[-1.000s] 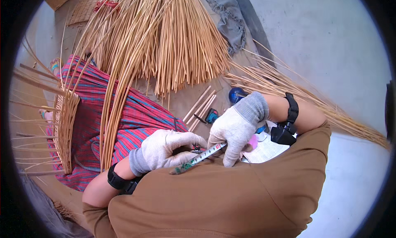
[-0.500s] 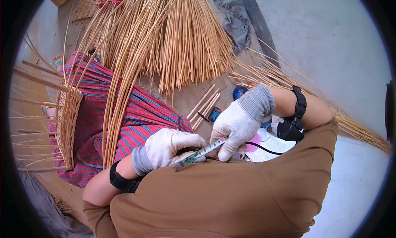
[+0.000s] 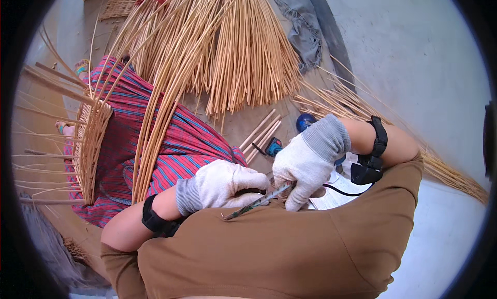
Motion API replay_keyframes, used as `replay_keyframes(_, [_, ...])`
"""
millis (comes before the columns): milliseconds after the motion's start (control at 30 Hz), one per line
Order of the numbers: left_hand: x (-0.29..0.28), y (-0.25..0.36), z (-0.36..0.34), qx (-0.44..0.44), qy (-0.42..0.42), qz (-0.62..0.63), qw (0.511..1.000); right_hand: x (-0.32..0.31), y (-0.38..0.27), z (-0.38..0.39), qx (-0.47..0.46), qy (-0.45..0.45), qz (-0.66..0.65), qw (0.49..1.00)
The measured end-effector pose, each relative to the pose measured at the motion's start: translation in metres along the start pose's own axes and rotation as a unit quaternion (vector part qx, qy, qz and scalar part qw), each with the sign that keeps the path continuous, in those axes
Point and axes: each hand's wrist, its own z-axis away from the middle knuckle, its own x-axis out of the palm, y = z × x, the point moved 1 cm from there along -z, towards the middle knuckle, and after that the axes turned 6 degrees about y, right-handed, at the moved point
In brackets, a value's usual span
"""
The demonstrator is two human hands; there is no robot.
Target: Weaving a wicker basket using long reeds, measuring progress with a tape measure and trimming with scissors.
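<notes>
My left hand [image 3: 225,186] in a pale work glove is curled round something dark, mostly hidden by the fingers. My right hand [image 3: 303,172], gloved the same way, grips the upper end of a narrow tape-measure strip [image 3: 259,200], which slants down leftward over brown clothing. Beside my right hand are white papers [image 3: 336,195] and a black cord [image 3: 347,193]. A little farther off lie a small teal-and-black object [image 3: 273,147], a blue ball-shaped object [image 3: 305,122] and several short pale sticks [image 3: 256,133].
Long cane bundles fill the back [image 3: 248,66] and right [image 3: 450,177]. A partly woven basket [image 3: 90,154] with spreading canes stands at the left on red striped cloth [image 3: 176,161], near sandalled feet [image 3: 64,128]. Grey cloth [image 3: 305,34] lies behind the bundles; pale floor [image 3: 414,50] borders the right.
The tape strip has turned, so its numbered face shows less. Both hands have shifted slightly rightward in the picture, along with the cane bundles behind them.
</notes>
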Motion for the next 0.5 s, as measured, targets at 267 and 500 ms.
replay_keyframes(267, [0.013,-0.006,-0.018,0.053,-0.02,0.031,0.998,0.017,-0.003,0.024,-0.014,0.003,-0.004,1.0])
replay_keyframes(500, [0.015,-0.004,-0.025,-0.01,-0.086,0.012,0.996,0.015,-0.026,0.054,0.02,0.028,0.148,0.988])
